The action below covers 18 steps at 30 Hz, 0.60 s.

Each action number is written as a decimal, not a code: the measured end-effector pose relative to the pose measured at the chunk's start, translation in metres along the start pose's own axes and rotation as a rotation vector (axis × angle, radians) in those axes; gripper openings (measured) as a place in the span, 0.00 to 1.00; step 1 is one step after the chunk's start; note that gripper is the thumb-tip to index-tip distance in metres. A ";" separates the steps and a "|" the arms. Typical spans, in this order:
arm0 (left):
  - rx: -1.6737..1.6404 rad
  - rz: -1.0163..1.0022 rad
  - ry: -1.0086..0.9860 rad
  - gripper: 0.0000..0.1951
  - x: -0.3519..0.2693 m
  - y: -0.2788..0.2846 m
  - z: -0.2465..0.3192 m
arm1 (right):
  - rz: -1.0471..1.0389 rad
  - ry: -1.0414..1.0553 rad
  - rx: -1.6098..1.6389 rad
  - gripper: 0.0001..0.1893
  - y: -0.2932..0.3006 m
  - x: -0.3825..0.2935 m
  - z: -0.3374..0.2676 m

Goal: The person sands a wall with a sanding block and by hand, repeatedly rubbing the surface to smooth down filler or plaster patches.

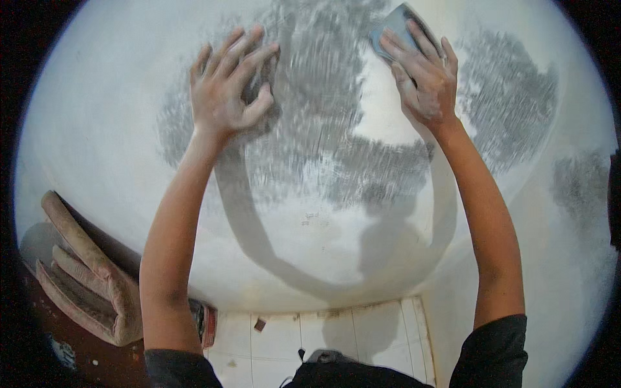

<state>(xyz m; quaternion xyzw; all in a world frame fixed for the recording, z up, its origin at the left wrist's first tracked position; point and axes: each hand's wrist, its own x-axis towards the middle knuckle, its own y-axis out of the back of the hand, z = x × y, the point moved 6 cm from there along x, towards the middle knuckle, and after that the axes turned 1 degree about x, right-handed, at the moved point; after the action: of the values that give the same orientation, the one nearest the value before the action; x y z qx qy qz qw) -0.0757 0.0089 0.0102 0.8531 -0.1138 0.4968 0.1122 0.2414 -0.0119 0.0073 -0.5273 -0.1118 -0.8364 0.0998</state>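
Note:
Both arms are raised towards a white wall (310,247) with rough grey patches (315,92). My left hand (233,80) lies with its fingers spread against the wall, over the left part of the large grey patch, and holds nothing. At the upper right, my right hand (427,77) presses a blue-grey sanding pad or sheet (395,31) to the wall under its fingers; its exact kind I cannot tell. Pale dust coats the backs of both hands. Right of my right hand is another grey patch (514,92).
At the lower left, a brown cushioned seat or folded padding (87,276) stands near the wall above a dark red surface (92,354). Below lies a white tiled floor (276,349) with a small brown scrap (259,325). A red object (209,327) is partly behind my left arm.

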 end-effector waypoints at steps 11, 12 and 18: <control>-0.022 -0.004 0.073 0.34 -0.027 0.007 0.017 | -0.294 0.162 0.092 0.28 -0.018 -0.122 -0.078; -0.033 0.001 0.083 0.34 -0.039 0.004 0.022 | -0.284 0.169 0.088 0.28 -0.016 -0.118 -0.077; -0.083 -0.026 0.082 0.35 -0.115 -0.012 0.049 | -0.296 -0.095 0.112 0.22 -0.046 -0.173 -0.117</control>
<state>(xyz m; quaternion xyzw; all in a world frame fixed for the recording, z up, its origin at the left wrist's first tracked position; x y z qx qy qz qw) -0.0868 0.0153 -0.1150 0.8281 -0.1186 0.5246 0.1583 0.2010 0.0058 -0.2021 -0.5377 -0.2392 -0.8085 -0.0007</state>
